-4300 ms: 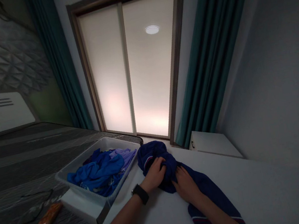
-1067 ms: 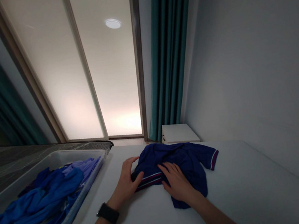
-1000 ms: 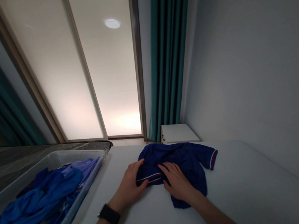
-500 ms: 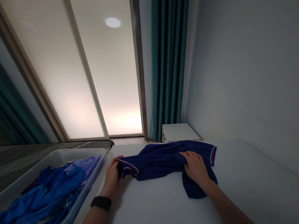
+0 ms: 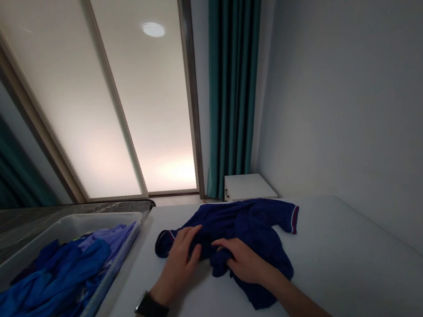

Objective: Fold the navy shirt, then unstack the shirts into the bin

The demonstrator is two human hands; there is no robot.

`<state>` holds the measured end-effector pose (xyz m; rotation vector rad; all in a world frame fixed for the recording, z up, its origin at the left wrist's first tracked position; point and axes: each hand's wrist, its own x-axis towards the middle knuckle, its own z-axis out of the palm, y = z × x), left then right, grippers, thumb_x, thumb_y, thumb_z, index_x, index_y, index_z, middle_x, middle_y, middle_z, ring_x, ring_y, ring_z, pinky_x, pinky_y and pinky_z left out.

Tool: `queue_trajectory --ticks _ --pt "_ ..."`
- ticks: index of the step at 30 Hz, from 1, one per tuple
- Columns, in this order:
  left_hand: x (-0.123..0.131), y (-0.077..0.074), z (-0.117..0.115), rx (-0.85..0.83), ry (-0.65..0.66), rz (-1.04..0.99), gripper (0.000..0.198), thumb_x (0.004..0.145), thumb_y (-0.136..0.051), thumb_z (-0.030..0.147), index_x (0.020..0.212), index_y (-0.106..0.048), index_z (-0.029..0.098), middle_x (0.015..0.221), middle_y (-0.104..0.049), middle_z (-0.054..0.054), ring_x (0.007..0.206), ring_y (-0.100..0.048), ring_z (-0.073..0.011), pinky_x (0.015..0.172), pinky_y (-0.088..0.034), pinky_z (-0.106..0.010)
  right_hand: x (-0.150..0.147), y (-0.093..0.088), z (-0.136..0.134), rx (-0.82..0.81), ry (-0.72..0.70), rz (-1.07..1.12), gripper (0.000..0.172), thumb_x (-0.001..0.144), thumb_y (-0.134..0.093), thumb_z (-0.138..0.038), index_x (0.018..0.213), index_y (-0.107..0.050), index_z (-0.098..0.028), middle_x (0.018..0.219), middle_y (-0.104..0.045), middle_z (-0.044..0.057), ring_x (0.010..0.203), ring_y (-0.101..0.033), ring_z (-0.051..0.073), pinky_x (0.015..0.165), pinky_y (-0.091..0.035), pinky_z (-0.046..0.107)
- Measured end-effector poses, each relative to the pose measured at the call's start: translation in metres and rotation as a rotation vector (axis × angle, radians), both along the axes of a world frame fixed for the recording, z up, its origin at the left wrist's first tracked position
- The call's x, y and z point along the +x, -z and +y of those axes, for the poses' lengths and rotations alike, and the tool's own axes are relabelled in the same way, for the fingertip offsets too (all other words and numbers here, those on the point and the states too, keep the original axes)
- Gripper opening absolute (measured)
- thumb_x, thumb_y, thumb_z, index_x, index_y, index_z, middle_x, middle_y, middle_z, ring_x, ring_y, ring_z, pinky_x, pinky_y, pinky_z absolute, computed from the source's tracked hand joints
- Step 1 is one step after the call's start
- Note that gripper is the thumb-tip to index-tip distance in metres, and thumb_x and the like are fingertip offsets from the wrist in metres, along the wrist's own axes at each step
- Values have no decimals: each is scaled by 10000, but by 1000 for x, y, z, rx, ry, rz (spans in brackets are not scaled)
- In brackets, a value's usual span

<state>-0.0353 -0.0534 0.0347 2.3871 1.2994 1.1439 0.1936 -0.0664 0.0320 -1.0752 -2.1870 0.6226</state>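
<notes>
A dark blue short-sleeved shirt (image 5: pixel 252 227) lies crumpled on the white table (image 5: pixel 215 313). Its right sleeve, edged with red and white trim, points to the right, and the left sleeve opening curls beside my left hand (image 5: pixel 180 262). That hand rests at the shirt's left part, fingers stretched over the fabric and thumb apart; a black watch (image 5: pixel 152 308) is on its wrist. My right hand (image 5: pixel 246 263) pinches a bunched fold of the shirt near the middle, and the lower cloth hangs loosely around it.
On the left stands a pale plastic bin (image 5: pixel 112 281) holding blue and purple clothes (image 5: pixel 69 272). A white cabinet (image 5: pixel 248 187) sits beyond the table's far edge, a green curtain (image 5: pixel 231 80) behind it. The grey wall (image 5: pixel 365 91) runs along the right.
My left hand has let go of the left sleeve and moved right, over the shirt. My right hand has moved left and nearer, gathering cloth, and the shirt's lower part has spread toward me.
</notes>
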Motion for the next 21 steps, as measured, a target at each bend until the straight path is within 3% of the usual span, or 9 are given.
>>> queue_trajectory --ticks 3,6,9,13,16,18,21 --pt "21 11 -10 -76 98 159 549 899 -478 364 1433 -409 257 1347 -551 -88 1226 -511 -242 1019 -422 -339 4 -10 -3 6 -31 26 447 770 -472 -82 1166 -617 -230 1105 -678 41 1059 -588 195 975 -423 350" --pt "24 20 -6 -127 69 278 465 934 -403 422 1370 -497 291 1337 -567 -57 1238 -499 -249 1062 -373 -358 19 -15 4 123 100 27 342 846 -440 -142 1122 -624 -224 1037 -686 46 1025 -593 193 991 -402 389" --pt "12 27 7 -150 -23 358 395 962 -338 407 1225 -608 286 1317 -574 -41 1257 -474 -250 1126 -269 -450 37 -9 15 269 337 -148 288 876 -451 -205 1101 -631 -204 1116 -651 88 1095 -550 229 1045 -325 448" --pt "-15 33 24 -101 -233 427 337 960 -352 336 1142 -623 250 1258 -606 -72 1256 -478 -263 1128 -125 -601 52 8 21 184 528 -474 438 854 -531 -292 1275 -553 -172 1305 -531 175 1203 -469 322 971 -366 458" --pt "-31 35 32 -76 -373 468 327 939 -386 294 1147 -622 203 1291 -588 -125 1288 -443 -308 1111 -98 -639 47 13 19 120 506 -603 441 856 -490 -217 1293 -537 -176 1186 -591 165 1094 -542 303 894 -396 415" --pt "-33 32 33 -79 -421 441 337 923 -411 297 1159 -618 174 1316 -564 -154 1310 -414 -330 1111 -126 -633 36 11 14 110 415 -578 398 855 -454 -163 1233 -573 -188 1095 -629 123 1013 -582 255 874 -394 370" --pt "-23 21 23 -89 -274 288 396 936 -391 339 1248 -563 167 1354 -523 -145 1314 -408 -293 1123 -243 -538 14 5 5 67 261 -410 330 859 -453 -167 1145 -614 -202 1051 -668 76 962 -607 207 883 -381 329"
